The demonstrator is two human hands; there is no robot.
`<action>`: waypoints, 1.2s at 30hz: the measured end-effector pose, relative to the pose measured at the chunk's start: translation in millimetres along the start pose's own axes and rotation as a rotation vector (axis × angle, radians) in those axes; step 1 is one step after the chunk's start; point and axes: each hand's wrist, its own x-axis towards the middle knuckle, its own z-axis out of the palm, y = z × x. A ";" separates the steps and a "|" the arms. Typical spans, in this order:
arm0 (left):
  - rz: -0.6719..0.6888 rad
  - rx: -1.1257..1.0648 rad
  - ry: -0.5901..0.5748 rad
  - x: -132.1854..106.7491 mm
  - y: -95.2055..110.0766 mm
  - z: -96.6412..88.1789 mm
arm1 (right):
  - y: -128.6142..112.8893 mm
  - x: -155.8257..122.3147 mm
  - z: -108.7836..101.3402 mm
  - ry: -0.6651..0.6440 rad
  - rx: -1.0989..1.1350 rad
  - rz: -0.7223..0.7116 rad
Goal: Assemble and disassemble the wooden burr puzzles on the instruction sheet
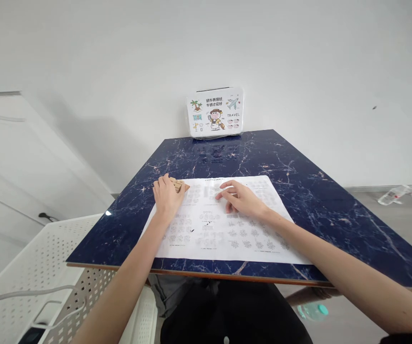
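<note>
A large white printed sheet (211, 241) lies on the blue marbled table, with rows of line drawings and small text. At its upper left corner my left hand (168, 195) curls around a small light wooden piece (177, 184), which has slats and a pointed right end. The hand covers part of it, so its exact kind is unclear. My right hand (240, 198) hovers over or rests on the upper middle of the sheet, fingers bent and apart, holding nothing. Several small dark bits (208, 223) are on the paper between my forearms.
At the table's (263, 157) far edge a white cartoon-printed case (215, 113) leans against the wall. White perforated furniture (48, 258) with a cable (23, 294) stands at the left. Clear plastic bottles lie on the floor, one (394, 195) at the right and one (312, 311) below the table.
</note>
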 end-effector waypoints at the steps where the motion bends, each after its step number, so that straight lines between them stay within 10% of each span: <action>1: 0.009 0.021 0.003 -0.7 1.6 -1.5 | 0.0 0.1 0.1 0.002 -0.001 0.000; 9: 0.288 -0.116 0.073 -1.8 19.2 -18.0 | 5.1 3.1 1.3 0.001 -0.012 -0.026; 17: 0.635 -0.399 -0.117 -11.2 31.6 -27.7 | 1.4 1.5 2.5 -0.027 -0.062 -0.062; 36: 0.681 -0.379 -0.142 -13.7 30.6 -28.0 | -0.6 -1.3 4.5 -0.066 -0.100 -0.093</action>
